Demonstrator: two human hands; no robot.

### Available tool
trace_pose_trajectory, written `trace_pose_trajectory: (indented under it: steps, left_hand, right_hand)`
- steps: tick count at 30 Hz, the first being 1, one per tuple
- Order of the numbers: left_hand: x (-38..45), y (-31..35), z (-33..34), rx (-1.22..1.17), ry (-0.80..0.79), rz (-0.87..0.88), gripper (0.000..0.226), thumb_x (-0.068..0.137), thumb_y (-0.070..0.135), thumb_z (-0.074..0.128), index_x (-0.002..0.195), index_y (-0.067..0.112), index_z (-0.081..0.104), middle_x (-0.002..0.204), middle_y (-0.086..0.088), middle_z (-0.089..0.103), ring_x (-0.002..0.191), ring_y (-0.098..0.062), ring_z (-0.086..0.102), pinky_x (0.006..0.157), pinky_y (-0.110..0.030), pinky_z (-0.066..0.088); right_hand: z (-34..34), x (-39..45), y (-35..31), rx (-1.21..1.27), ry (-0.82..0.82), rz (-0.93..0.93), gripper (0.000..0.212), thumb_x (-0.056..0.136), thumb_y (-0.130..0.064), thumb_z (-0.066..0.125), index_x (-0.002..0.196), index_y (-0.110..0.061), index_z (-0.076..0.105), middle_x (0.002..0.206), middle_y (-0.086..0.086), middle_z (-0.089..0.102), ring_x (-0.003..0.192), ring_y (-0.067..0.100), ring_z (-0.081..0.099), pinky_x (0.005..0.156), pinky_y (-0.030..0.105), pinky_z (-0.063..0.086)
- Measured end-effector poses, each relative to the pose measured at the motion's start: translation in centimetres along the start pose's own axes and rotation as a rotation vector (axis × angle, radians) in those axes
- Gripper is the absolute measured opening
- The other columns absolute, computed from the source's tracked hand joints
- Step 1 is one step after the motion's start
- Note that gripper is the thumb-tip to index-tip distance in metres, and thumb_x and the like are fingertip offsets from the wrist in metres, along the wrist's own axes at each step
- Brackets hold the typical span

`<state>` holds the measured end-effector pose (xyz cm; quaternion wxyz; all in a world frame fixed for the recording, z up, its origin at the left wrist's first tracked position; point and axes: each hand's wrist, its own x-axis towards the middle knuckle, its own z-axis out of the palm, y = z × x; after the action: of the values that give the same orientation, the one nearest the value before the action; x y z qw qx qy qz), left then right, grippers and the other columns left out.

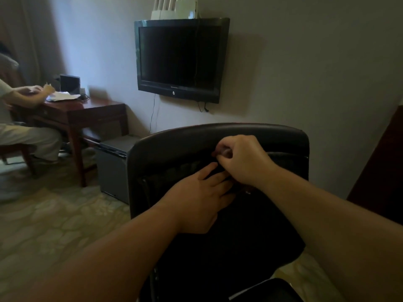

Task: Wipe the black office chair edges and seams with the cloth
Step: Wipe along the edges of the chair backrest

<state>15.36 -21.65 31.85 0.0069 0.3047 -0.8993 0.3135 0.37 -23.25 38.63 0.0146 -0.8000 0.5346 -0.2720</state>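
The left hand (197, 197) lies flat with fingers spread on the black office chair's mesh backrest (220, 136), likely steadying it. Just above, the right hand (242, 159) curls, pinching something small and dark — probably the cloth, too dim to confirm — against the seam under the smooth, glossy top edge.

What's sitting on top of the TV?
White boxes stand on the TV, probably routers with upright antennas. Their tops are cut off by the picture's edge.
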Motion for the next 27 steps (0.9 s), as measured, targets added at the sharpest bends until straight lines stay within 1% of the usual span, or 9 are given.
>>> trace_pose_trajectory:
  steps: [2, 8, 10, 14, 16, 18, 21, 24, 27]
  left_hand:
    - [0.1, 0.0, 0.1, -0.011, 0.029, 0.007, 0.059, 0.100, 0.045, 0.039, 0.155, 0.027, 0.033, 0.164, -0.006, 0.027, 0.154, -0.027, 0.012, 0.118, -0.049, -0.014]
    - [-0.6, 0.1, -0.9, -0.050, 0.056, 0.019, 0.049, 0.097, 0.044, 0.044, 0.144, 0.029, 0.051, 0.156, -0.003, 0.042, 0.149, -0.025, 0.028, 0.125, -0.052, 0.007]
    - [-0.7, 0.3, -1.3, -0.053, 0.059, 0.027, 0.045, 0.097, 0.043, 0.045, 0.138, 0.029, 0.057, 0.154, -0.002, 0.045, 0.148, -0.024, 0.029, 0.125, -0.052, 0.009]
    - [-1.4, 1.4, -3.0, -0.178, 0.080, -0.011, 0.039, 0.097, 0.041, 0.041, 0.125, 0.030, 0.067, 0.142, 0.007, 0.056, 0.142, -0.016, 0.036, 0.125, -0.042, 0.010]
    - [-3.2, 2.6, -3.8, -0.281, 0.148, -0.023, 0.037, 0.096, 0.039, 0.042, 0.118, 0.030, 0.070, 0.130, 0.009, 0.062, 0.133, -0.012, 0.045, 0.123, -0.038, 0.017]
    - [-6.1, 4.1, -4.5, -0.364, 0.268, -0.052, 0.034, 0.095, 0.036, 0.044, 0.109, 0.027, 0.074, 0.117, 0.008, 0.067, 0.122, -0.011, 0.053, 0.117, -0.037, 0.031]
    - [-11.0, 6.6, -4.6, -0.540, 0.552, -0.250, 0.019, 0.089, 0.025, 0.058, 0.095, 0.017, 0.075, 0.097, 0.004, 0.067, 0.097, -0.013, 0.060, 0.093, -0.034, 0.047]
    - [-15.2, 8.5, -3.8, -0.677, 0.804, -0.689, 0.011, 0.081, 0.019, 0.061, 0.091, 0.013, 0.062, 0.090, 0.000, 0.056, 0.084, -0.016, 0.052, 0.078, -0.030, 0.045]
    - [-18.8, 10.0, -1.9, -0.841, 0.881, -1.113, 0.021, 0.082, 0.021, 0.060, 0.102, 0.019, 0.053, 0.097, -0.002, 0.051, 0.086, -0.017, 0.049, 0.076, -0.031, 0.045]
  right_hand:
    - [-0.4, -0.2, 0.1, 0.047, 0.034, 0.026, 0.010, 0.095, -0.021, 0.063, 0.098, -0.031, 0.064, 0.084, -0.014, 0.062, 0.079, -0.001, 0.058, 0.068, 0.015, 0.043]
    - [1.7, -3.2, -0.2, 0.170, 0.291, 0.073, 0.011, 0.095, -0.019, 0.063, 0.099, -0.030, 0.061, 0.089, -0.013, 0.063, 0.086, 0.000, 0.060, 0.078, 0.018, 0.049]
    - [1.8, -4.2, -0.3, 0.208, 0.332, 0.109, 0.013, 0.095, -0.019, 0.063, 0.098, -0.031, 0.060, 0.088, -0.013, 0.063, 0.084, 0.000, 0.060, 0.076, 0.017, 0.048]
    - [1.3, -6.5, -0.8, 0.235, 0.322, 0.172, 0.011, 0.096, -0.019, 0.062, 0.097, -0.030, 0.059, 0.084, -0.015, 0.060, 0.076, -0.007, 0.055, 0.064, 0.007, 0.036]
    - [1.1, -7.5, -1.1, 0.214, 0.309, 0.195, 0.010, 0.096, -0.019, 0.062, 0.101, -0.028, 0.060, 0.087, -0.014, 0.059, 0.077, -0.009, 0.052, 0.063, 0.006, 0.034]
    - [1.1, -8.6, -1.6, 0.215, 0.289, 0.224, 0.010, 0.095, -0.019, 0.063, 0.101, -0.027, 0.061, 0.089, -0.014, 0.057, 0.078, -0.006, 0.052, 0.063, 0.006, 0.032]
    - [1.4, -10.6, -2.9, 0.267, 0.246, 0.253, 0.014, 0.095, -0.018, 0.063, 0.101, -0.030, 0.059, 0.093, -0.014, 0.057, 0.079, -0.006, 0.051, 0.063, 0.007, 0.033]
    - [2.1, -12.7, -4.7, 0.335, 0.180, 0.271, 0.015, 0.096, -0.020, 0.063, 0.102, -0.031, 0.056, 0.094, -0.016, 0.054, 0.079, -0.006, 0.049, 0.062, 0.010, 0.033]
    - [3.7, -15.3, -6.5, 0.410, 0.108, 0.264, 0.015, 0.095, -0.020, 0.064, 0.102, -0.032, 0.058, 0.095, -0.017, 0.056, 0.081, -0.006, 0.051, 0.061, 0.010, 0.035]
